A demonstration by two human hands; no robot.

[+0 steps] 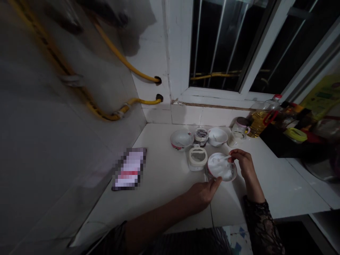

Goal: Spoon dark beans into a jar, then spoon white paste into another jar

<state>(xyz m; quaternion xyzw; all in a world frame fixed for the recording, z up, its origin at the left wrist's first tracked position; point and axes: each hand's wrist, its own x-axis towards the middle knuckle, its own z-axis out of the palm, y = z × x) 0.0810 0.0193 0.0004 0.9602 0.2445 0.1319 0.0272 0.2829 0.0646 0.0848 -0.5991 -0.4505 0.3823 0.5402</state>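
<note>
My left hand [203,194] grips the near rim of a small bowl [208,173] on the counter, thumb and fingers pinching its edge. Inside the bowl lies a white, powdery or foamy substance [223,170]. My right hand [243,162] is closed on the handle of a white spoon [225,157], whose tip reaches into the white substance. Just left of the bowl stands a square container [198,166] with a cream-rimmed, see-through lid. Behind it are a clear jar [201,136] with dark contents and two more bowls, one flowered [180,145] and one white [218,140].
A phone [129,170], pixelated, lies on the counter [162,191] to the left. At the right back stand a lidded glass jar [240,127], an oil bottle [259,122] and a black box [278,143] of condiments. Yellow pipes [106,115] run along the left wall.
</note>
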